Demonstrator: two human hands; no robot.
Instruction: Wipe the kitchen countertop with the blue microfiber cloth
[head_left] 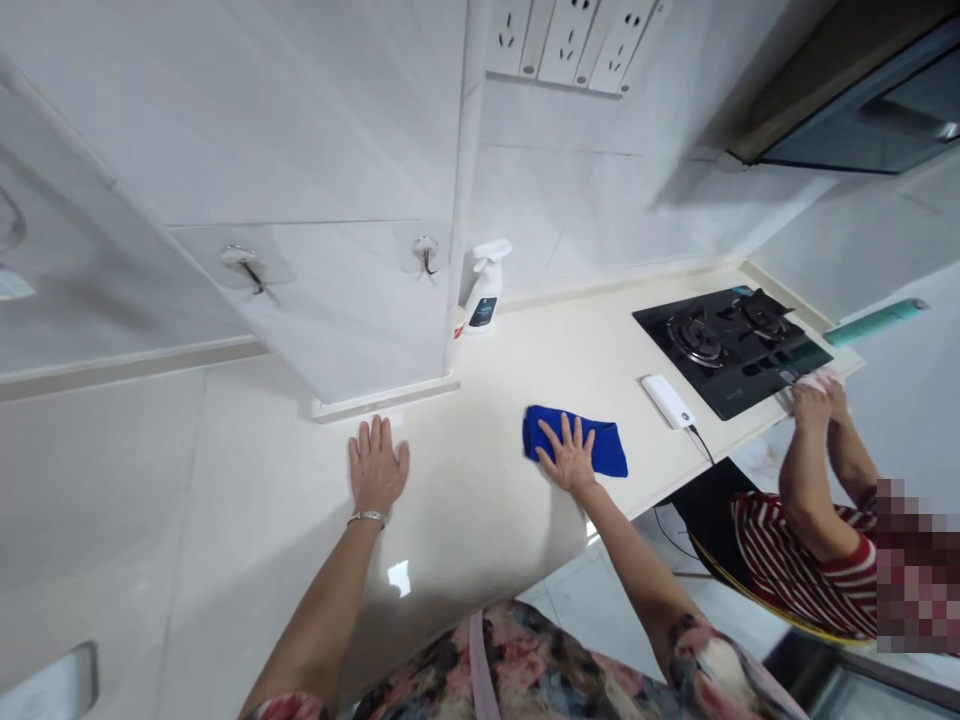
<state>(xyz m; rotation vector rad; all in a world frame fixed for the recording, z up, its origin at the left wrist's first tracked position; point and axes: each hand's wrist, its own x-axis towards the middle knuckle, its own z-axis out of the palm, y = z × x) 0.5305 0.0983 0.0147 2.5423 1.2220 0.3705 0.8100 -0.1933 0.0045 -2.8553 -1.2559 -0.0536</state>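
My right hand lies flat with fingers spread on a folded blue cloth that rests on the cream countertop. My left hand, with a silver bracelet at the wrist, is pressed flat and open on the bare countertop to the left, just in front of a white wall pillar. Neither hand grips anything.
A white spray bottle stands at the wall. A white power bank with a cable lies beside a black gas hob. Another person in a red striped top has both hands at the counter edge by the hob. Sockets sit above.
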